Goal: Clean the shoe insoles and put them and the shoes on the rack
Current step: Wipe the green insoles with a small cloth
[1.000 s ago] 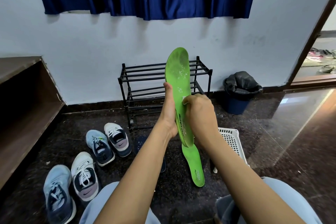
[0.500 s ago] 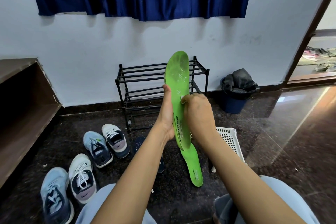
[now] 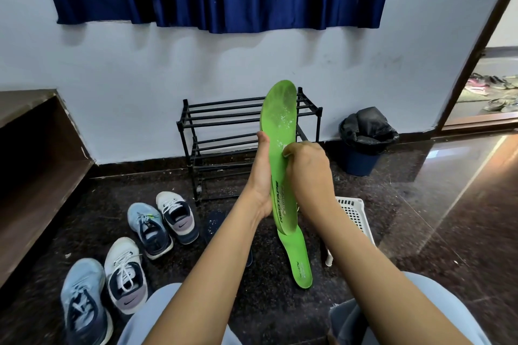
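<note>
Now left grip (image 3: pixel 262 173) holds green "REDTAPE" insole (image 3: pixel 280 120); right grip (image 3: pixel 307 171) pinches white scrap (image 3: pixel 283 146).

Bright even daylight; glare on polished floor (image 3: pixel 448 185) at right; sharp centre, wide-angle bowing at edges.

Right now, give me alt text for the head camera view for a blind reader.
A person's left hand holds a speckled green insole upright while the right hand presses curled fingers on its face. A second insole and four sneakers lie on the dark floor before a black rack.
</note>
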Demonstrator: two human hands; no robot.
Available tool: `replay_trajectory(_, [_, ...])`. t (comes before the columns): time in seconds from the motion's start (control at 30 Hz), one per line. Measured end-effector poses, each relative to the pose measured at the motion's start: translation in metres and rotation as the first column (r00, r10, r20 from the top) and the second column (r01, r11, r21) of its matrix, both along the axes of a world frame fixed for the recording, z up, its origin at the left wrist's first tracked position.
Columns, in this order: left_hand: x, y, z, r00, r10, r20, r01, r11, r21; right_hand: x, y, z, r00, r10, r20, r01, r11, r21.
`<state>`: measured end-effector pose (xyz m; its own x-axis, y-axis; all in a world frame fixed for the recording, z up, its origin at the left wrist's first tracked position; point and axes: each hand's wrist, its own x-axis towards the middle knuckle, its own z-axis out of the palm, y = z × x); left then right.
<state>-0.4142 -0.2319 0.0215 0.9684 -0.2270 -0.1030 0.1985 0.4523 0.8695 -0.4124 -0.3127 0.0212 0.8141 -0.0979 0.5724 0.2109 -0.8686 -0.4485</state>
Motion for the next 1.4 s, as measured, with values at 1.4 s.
replay_trajectory(1.4, [-0.001, 0.002, 0.001, 0.999, 0.018, -0.028, -0.019, 0.999, -0.043, -0.006, 0.006, 0.001, 0.993, 0.086, 0.078, -0.089, 0.995, 0.04])
